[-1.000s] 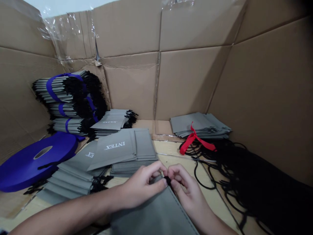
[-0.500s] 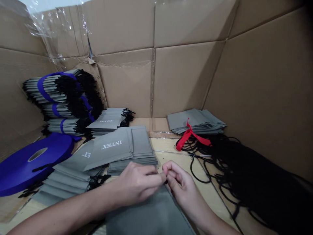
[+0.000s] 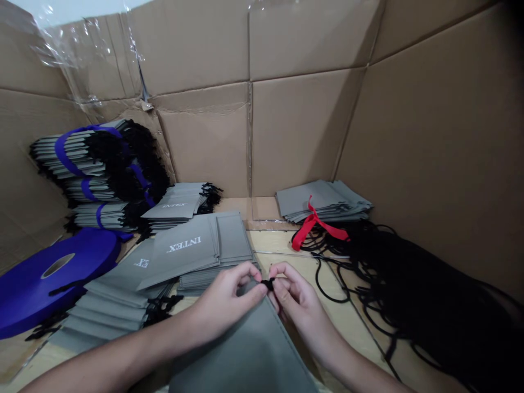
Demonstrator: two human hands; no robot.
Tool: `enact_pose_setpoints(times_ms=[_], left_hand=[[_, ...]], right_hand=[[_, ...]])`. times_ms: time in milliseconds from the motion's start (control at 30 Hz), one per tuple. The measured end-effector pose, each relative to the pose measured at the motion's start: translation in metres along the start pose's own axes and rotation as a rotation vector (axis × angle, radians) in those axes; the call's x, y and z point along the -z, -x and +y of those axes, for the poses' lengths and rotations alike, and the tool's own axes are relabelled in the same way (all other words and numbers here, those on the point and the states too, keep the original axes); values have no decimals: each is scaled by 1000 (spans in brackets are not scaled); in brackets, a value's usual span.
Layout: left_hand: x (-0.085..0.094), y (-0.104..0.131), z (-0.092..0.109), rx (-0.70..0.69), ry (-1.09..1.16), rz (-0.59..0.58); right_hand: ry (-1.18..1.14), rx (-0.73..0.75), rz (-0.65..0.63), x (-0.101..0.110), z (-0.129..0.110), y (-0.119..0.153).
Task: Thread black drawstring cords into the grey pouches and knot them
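Note:
A grey fabric pouch [image 3: 245, 349] lies before me, its upper corner raised between my hands. At that corner sits a small knot of black cord [image 3: 268, 284]. My left hand [image 3: 233, 297] pinches the cord from the left with thumb and forefinger. From the right, my right hand [image 3: 297, 295] pinches the same cord, its other fingers curled. Just behind my left hand is a stack of grey pouches [image 3: 184, 248] printed INTEX. Several more pouches with corded ends [image 3: 106, 311] fan out to the left.
Bundles of pouches [image 3: 85, 188] tied with blue ribbon stand at the back left, beside a blue ribbon roll [image 3: 94, 251]. Loose black cords [image 3: 426, 305] cover the right, by a red ribbon [image 3: 313, 224] and grey pouches [image 3: 323, 201]. Cardboard walls [image 3: 303, 131] enclose the table.
My hands have drawn slightly apart, and the black knot between them now shows. My left fingers have shifted a little left. The view has turned slightly.

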State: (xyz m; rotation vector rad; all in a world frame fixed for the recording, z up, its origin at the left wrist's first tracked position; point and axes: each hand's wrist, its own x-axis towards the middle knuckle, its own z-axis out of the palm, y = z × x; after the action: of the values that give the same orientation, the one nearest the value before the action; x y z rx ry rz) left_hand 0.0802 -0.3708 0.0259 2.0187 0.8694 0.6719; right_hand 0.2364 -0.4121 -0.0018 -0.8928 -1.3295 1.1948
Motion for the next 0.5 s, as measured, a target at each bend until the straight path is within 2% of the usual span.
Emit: enact_pose_setpoints(times_ms=[133, 233, 367, 500], left_hand=[[2, -2, -1, -74, -52, 5], [4, -1, 1, -102, -110, 11], [5, -1, 0, -58, -200, 44], [6, -2, -2, 13, -278, 53]], right_hand=[[226, 58, -34, 5, -7, -1], [329, 32, -45, 10, -11, -5], [408, 21, -70, 17, -10, -10], [520, 60, -9, 19, -6, -11]])
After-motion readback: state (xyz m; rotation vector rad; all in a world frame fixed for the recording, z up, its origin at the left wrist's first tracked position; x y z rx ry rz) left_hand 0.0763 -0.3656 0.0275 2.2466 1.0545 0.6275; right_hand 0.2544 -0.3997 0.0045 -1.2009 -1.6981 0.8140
